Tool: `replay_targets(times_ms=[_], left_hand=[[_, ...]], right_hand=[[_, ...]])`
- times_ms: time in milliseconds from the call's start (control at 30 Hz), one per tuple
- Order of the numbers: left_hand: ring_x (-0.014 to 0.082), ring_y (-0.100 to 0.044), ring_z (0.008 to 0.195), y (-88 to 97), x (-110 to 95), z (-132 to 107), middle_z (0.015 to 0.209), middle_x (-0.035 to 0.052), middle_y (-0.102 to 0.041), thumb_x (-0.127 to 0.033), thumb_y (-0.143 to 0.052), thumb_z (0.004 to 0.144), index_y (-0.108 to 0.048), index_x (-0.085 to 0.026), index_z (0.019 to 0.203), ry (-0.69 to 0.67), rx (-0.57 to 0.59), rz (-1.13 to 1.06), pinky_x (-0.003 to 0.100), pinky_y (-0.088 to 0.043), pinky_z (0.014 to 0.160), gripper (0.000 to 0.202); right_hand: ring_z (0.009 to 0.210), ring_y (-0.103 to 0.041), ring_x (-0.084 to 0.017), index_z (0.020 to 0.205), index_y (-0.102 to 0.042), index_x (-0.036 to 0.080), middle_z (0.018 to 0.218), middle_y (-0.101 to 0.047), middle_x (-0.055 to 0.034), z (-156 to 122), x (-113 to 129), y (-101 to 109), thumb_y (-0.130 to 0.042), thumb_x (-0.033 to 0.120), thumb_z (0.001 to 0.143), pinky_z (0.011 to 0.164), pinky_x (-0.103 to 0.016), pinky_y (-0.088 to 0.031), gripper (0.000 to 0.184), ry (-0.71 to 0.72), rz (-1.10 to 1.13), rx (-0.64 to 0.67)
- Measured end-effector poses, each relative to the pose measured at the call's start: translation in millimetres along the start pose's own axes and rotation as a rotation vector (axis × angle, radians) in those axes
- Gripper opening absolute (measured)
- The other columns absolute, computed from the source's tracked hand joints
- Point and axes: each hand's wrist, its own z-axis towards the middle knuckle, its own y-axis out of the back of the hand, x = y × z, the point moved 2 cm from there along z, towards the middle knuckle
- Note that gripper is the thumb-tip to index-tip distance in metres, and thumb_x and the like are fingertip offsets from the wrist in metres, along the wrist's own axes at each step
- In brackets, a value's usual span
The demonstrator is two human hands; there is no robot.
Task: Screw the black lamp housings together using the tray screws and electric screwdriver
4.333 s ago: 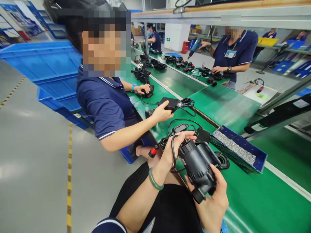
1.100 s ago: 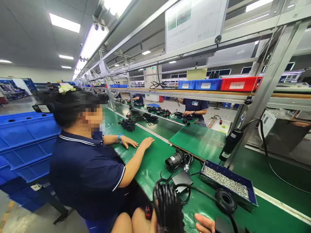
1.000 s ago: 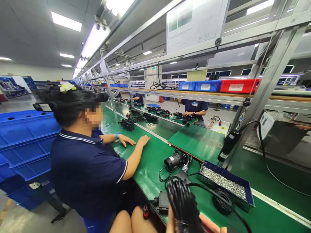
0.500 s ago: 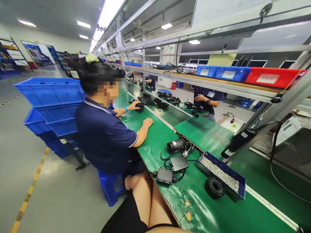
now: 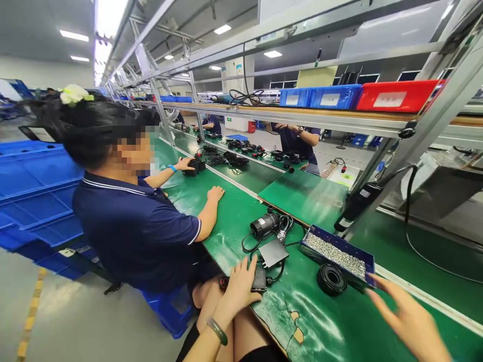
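My left hand [image 5: 241, 284], with a green bangle [image 5: 218, 332] at the wrist, lies over a black control box [image 5: 259, 280] at the bench's front edge, fingers stretched out across it. Part of the box is hidden beneath the hand. Just behind it rests a flat grey metal plate [image 5: 272, 252], beside a black cylindrical pump [image 5: 264, 224] with a coiled cable [image 5: 286, 229]. To the right, my right hand [image 5: 409, 314] has its fingers apart at the near corner of a blue tray [image 5: 370, 266] of small silvery metal parts [image 5: 335, 254]. Whether it touches the tray I cannot tell.
A black rolled strip [image 5: 332, 279] sits by the tray. The green bench mat [image 5: 317, 322] is torn near the front edge. On the left sits a co-worker [image 5: 132, 216], one hand on a black part. A black power tool [image 5: 358, 206] hangs right; blue crates [image 5: 41, 201] stand behind.
Both my hands have come into view, the left onto the control box and the right to the tray's corner. The camera has turned slightly, and the co-worker appears larger.
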Motion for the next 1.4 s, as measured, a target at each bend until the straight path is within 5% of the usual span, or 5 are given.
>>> replay_targets(times_ms=[233,400,633,1067,1400], left_hand=[[0.0335,-0.059,0.118,-13.0,-19,-39,0.124,0.0112,-0.066,-0.031,-0.073,0.072,-0.058,-0.022,0.129,0.093,-0.195,-0.333,0.047,-0.047,0.103,0.060],[0.0300,-0.057,0.123,-27.0,-36,-74,0.134,0.0136,-0.061,-0.032,-0.069,0.075,-0.051,-0.018,0.134,0.051,-0.070,-0.701,0.045,-0.046,0.108,0.063],[0.0225,-0.070,0.085,17.6,4,-79,0.095,0.0082,-0.075,-0.040,-0.070,0.079,-0.074,-0.018,0.106,-0.230,0.088,-0.891,0.030,-0.057,0.073,0.035],[0.0369,-0.041,0.141,46.3,31,150,0.146,0.0162,-0.044,-0.015,-0.073,0.073,-0.046,-0.020,0.144,-0.252,-0.245,-0.037,0.048,-0.035,0.117,0.076],[0.0312,-0.069,0.092,9.9,-7,85,0.115,0.0153,-0.052,-0.031,-0.063,0.088,-0.047,-0.017,0.143,-0.141,-0.177,0.238,0.044,-0.058,0.079,0.059]], right_hand=[[0.083,-0.068,-0.027,0.155,-0.020,0.016,0.105,-0.070,-0.0134,48,69,-195,-0.058,0.074,0.077,0.088,-0.051,-0.055,0.104,-0.390,0.526,0.408],[0.078,-0.068,-0.018,0.152,-0.013,0.031,0.094,-0.066,-0.0007,30,98,-218,-0.073,0.051,0.068,0.078,-0.037,-0.059,0.104,-0.497,0.927,0.445],[0.059,-0.051,-0.007,0.111,-0.055,0.027,0.075,-0.061,0.0058,25,98,-174,-0.088,0.039,0.055,0.046,-0.013,-0.039,0.067,-0.477,1.123,0.430],[0.057,-0.062,-0.016,0.089,-0.057,0.029,0.079,-0.067,-0.0043,-109,112,4,-0.080,0.062,0.058,0.051,-0.026,-0.044,0.052,-0.566,1.083,0.360],[0.046,-0.056,-0.021,0.091,-0.059,0.032,0.066,-0.064,-0.0022,-86,27,189,-0.087,0.053,0.045,0.039,-0.031,-0.047,0.058,-0.657,0.536,-0.200]])
